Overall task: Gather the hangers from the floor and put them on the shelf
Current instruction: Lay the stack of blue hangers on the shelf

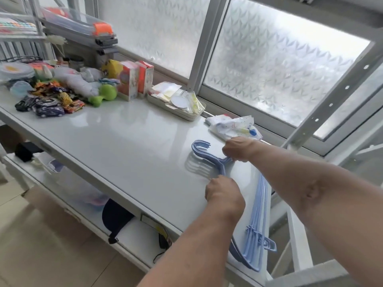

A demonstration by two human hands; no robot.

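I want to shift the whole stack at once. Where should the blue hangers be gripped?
Probably at the necks just below the hooks, where the blue hangers bunch tightest. Come from above: they lie flat on the shelf, hooks pointing away.

Hanger stack [258, 206] partly behind both forearms.

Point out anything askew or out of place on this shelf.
The blue hangers lie stacked on the shelf under both hands, left hand and right hand, but their far ends jut past the shelf's near corner. Nothing looks spilled or broken.
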